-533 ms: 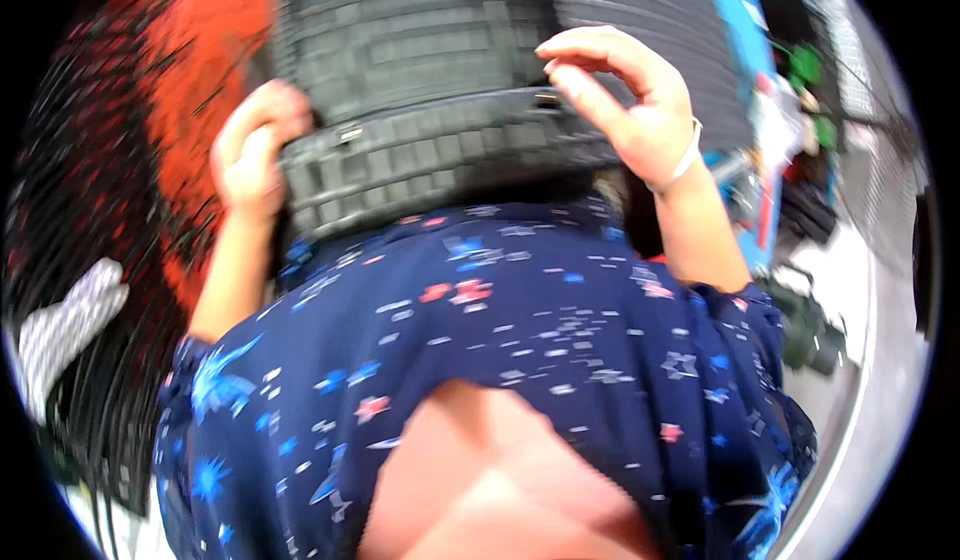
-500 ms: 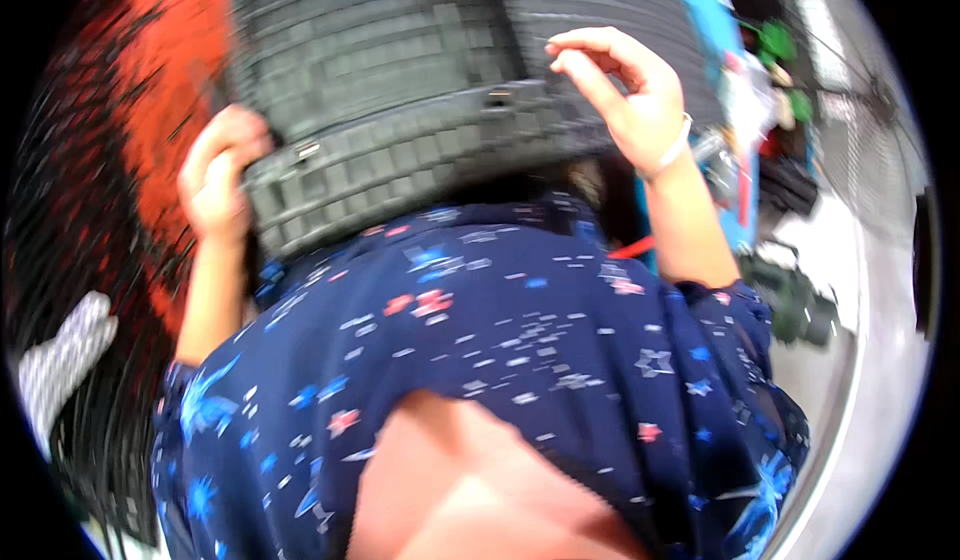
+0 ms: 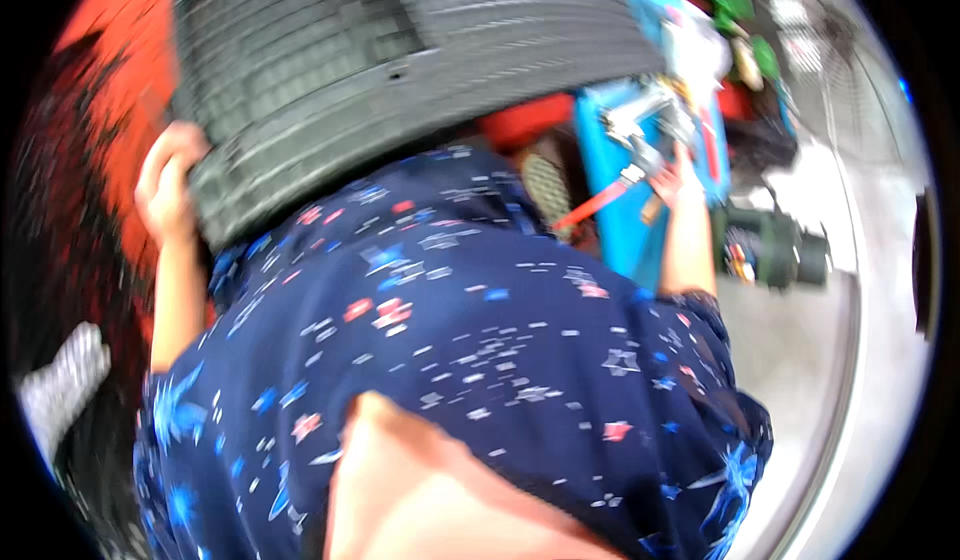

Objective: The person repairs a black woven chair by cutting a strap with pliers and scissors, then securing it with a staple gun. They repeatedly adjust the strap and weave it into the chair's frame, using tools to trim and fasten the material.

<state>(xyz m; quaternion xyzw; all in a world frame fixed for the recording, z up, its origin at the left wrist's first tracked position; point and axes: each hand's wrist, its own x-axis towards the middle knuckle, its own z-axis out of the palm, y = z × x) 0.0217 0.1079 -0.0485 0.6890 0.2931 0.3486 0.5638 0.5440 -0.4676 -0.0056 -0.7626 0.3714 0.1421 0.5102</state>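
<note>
A large dark grey ribbed plastic panel point(image 3: 300, 80) lies across my front, with a recessed gridded section on its left part. At its near left corner, my left hand point(image 3: 170, 182) is closed on the edge. My right hand point(image 3: 682, 182) is off the panel, among metal tools point(image 3: 640, 125) on a blue surface point(image 3: 620, 230) to the right. Its fingers are partly hidden and blurred, so I cannot tell whether they grip a tool. A tool with a red handle point(image 3: 597, 203) lies beside it.
Red and black material point(image 3: 110, 160) covers the left side, where a white-gloved hand point(image 3: 70, 380) shows. Green items point(image 3: 735, 5) and a clear plastic bag point(image 3: 700, 45) sit at the upper right. A dark green cylindrical object point(image 3: 770, 248) stands on the pale floor point(image 3: 790, 360).
My right hand has moved from above the panel's right part down to the tools on the blue surface. The panel and my left hand appear shifted left in view.
</note>
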